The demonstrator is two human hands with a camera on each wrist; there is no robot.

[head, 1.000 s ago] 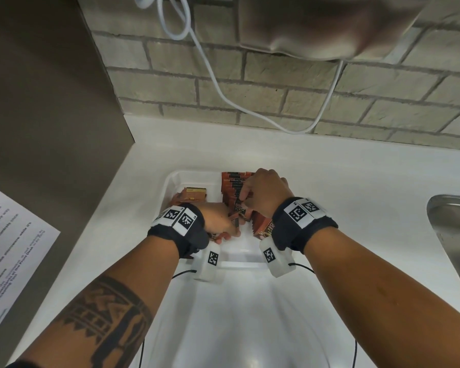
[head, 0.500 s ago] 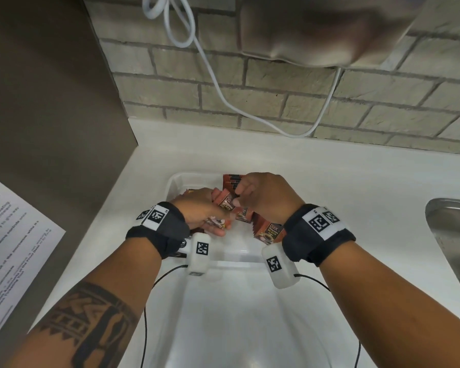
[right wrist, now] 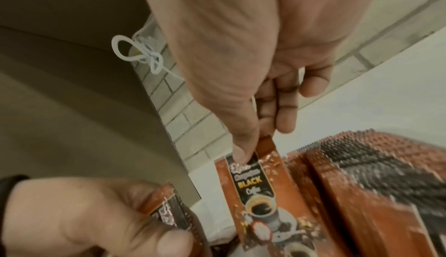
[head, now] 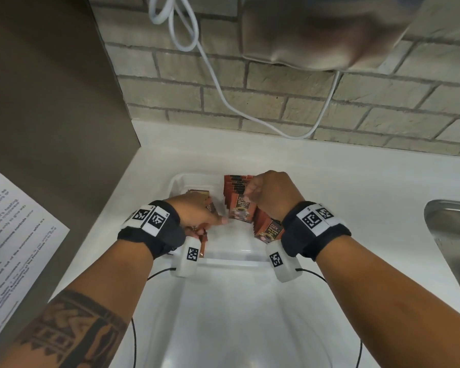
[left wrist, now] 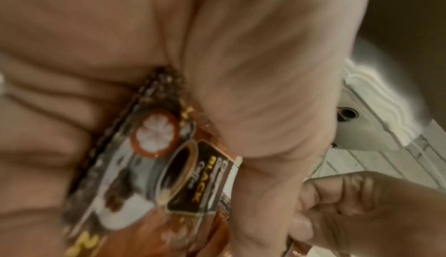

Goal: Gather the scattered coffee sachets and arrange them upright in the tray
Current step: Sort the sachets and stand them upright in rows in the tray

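Observation:
A clear plastic tray [head: 230, 257] sits on the white counter. A row of brown-orange coffee sachets [head: 235, 185] stands upright along its right side. My right hand [head: 270, 193] pinches the top of one sachet [head: 241, 209] at the front of that row; the right wrist view shows thumb and fingers on the sachet's [right wrist: 262, 190] top edge. My left hand [head: 197, 212] grips a small bundle of sachets [head: 203, 236] at the tray's left; the left wrist view shows the bundle [left wrist: 154, 175] held in the palm.
A brick wall with a hanging white cable [head: 213, 83] runs behind the counter. A steel sink [head: 454, 240] lies at the right edge. A brown panel [head: 51, 102] with a printed sheet [head: 11, 229] stands on the left.
My right hand took one sachet from near the left hand and carried it back to the upright row. My left hand drew slightly left with its bundle.

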